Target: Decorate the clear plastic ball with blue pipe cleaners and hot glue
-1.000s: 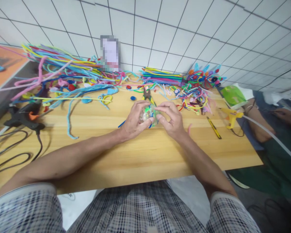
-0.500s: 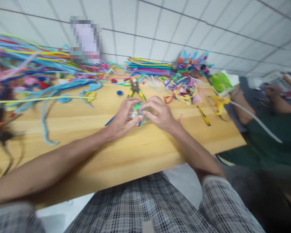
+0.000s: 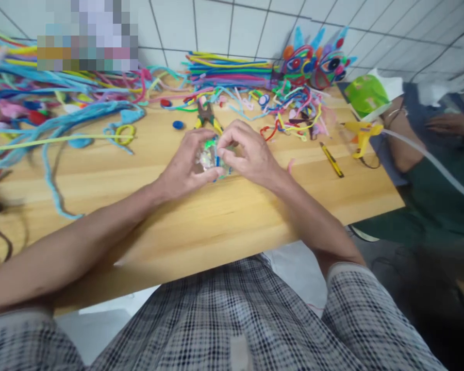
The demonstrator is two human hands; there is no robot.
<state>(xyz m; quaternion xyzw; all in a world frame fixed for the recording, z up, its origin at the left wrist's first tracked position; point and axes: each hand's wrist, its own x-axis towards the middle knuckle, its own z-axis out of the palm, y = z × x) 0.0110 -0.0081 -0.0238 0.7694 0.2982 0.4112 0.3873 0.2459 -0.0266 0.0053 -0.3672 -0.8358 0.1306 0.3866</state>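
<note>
The see-through piece [image 3: 205, 159] shows bright green and blue; the pliers [image 3: 206, 114] have yellow-and-black grips. Bundled pipe cleaners [image 3: 232, 72] run yellow, blue, green and purple, and the small disc [image 3: 178, 125] is deep blue. The utility knife [image 3: 331, 161] is yellow and black, the glue gun [image 3: 365, 135] yellow, its glue stick [image 3: 430, 154] milky white. Dark checks cross the greyish shirt [image 3: 216, 304]; honey-coloured grain streaks the table [image 3: 201, 226]
</note>
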